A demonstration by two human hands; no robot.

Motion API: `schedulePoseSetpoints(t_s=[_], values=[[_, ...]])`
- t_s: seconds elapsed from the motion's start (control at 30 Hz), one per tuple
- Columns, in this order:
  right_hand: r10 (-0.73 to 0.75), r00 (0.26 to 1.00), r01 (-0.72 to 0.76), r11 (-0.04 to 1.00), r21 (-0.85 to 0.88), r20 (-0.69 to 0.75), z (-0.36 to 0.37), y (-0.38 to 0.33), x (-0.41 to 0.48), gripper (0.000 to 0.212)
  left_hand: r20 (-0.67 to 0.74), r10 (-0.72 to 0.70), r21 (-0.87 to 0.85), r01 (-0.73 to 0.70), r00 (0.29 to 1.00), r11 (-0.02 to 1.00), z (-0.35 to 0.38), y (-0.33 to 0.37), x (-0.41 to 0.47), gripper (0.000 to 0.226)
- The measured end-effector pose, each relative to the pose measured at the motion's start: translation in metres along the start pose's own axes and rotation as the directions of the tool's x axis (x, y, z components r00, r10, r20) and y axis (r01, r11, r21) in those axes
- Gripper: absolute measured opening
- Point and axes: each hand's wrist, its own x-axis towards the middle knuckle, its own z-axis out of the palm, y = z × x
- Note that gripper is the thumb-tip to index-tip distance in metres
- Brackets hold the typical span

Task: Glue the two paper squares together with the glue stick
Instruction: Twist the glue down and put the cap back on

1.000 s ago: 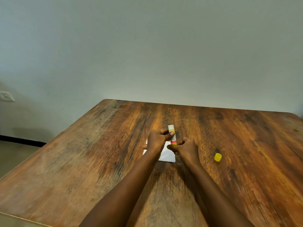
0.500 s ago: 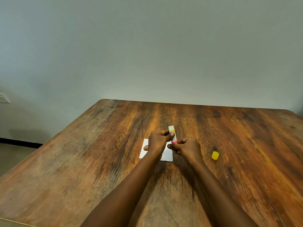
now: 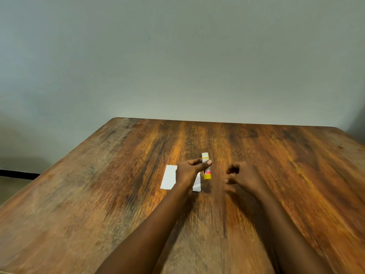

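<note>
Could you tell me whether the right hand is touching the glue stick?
Apart. The head view shows bare table between the right hand and the glue stick.

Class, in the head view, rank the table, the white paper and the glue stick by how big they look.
1. Table, by far the largest.
2. White paper, though the left hand hides its middle.
3. Glue stick, smallest, held by that hand.

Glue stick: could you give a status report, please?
Left hand grips glue stick, near-upright. Right hand blurred, apart, grip unclear. Paper partly behind left hand; nothing blocking.
</note>
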Motion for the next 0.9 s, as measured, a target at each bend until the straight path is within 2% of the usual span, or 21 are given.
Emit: schedulePoseSetpoints(t_s=[0.07, 0.13, 0.23, 0.37, 0.43, 0.53, 0.57, 0.6, 0.67, 0.7, 0.8, 0.9], values=[[0.028, 0.995, -0.044, 0.984, -0.173, -0.098, -0.008, 0.014, 0.003, 0.032, 0.03, -0.007, 0.018, 0.006, 1.0, 1.0, 0.001, 0.0, -0.001, 0.043], [0.021, 0.993, -0.055, 0.955, -0.292, -0.119, -0.009, 0.026, 0.005, 0.039, 0.063, -0.004, 0.034, 0.002, 0.998, 0.999, 0.002, -0.001, -0.002, 0.039], [0.054, 0.996, -0.074, 0.929, -0.362, -0.067, -0.005, 0.036, 0.004, 0.033, 0.121, 0.021, 0.052, -0.028, 0.992, 0.998, 0.003, -0.001, -0.004, 0.036], [0.072, 0.989, -0.117, 0.911, -0.396, -0.127, 0.002, 0.041, 0.001, 0.023, 0.234, 0.026, 0.085, -0.047, 0.972, 0.995, 0.002, 0.001, -0.008, 0.038], [0.102, 0.982, -0.142, 0.953, -0.269, -0.156, 0.002, 0.039, 0.003, 0.022, 0.307, 0.03, 0.099, -0.063, 0.951, 0.993, 0.0, 0.001, -0.01, 0.034], [0.152, 0.963, -0.121, 0.981, 0.149, -0.222, -0.002, 0.029, 0.004, 0.027, 0.391, 0.028, 0.064, -0.057, 0.92, 0.996, -0.002, 0.003, -0.015, 0.023], [0.157, 0.96, -0.073, 0.939, 0.336, -0.231, -0.003, 0.025, 0.004, 0.025, 0.411, 0.019, 0.054, -0.045, 0.911, 0.998, -0.002, 0.004, -0.017, 0.022], [0.16, 0.964, -0.023, 0.845, 0.534, -0.211, -0.005, 0.019, 0.003, 0.021, 0.431, 0.011, 0.05, -0.036, 0.903, 0.998, -0.002, 0.004, -0.019, 0.021], [0.131, 0.983, 0.029, 0.591, 0.806, -0.132, -0.008, 0.008, -0.001, 0.02, 0.473, 0.004, 0.042, -0.027, 0.881, 0.999, -0.002, 0.005, -0.022, 0.017], [0.094, 0.989, 0.05, 0.529, 0.847, -0.116, -0.009, 0.003, -0.002, 0.021, 0.493, 0.005, 0.032, -0.024, 0.87, 0.999, -0.003, 0.006, -0.023, 0.016], [-0.03, 0.994, 0.108, 0.513, 0.851, -0.108, -0.008, -0.007, -0.004, 0.022, 0.527, 0.01, 0.028, -0.029, 0.85, 0.999, -0.007, 0.007, -0.028, 0.013], [-0.069, 0.995, 0.09, 0.456, 0.886, -0.066, -0.005, -0.013, -0.006, 0.027, 0.53, 0.023, 0.045, -0.056, 0.848, 0.997, -0.011, 0.006, -0.029, 0.015]])
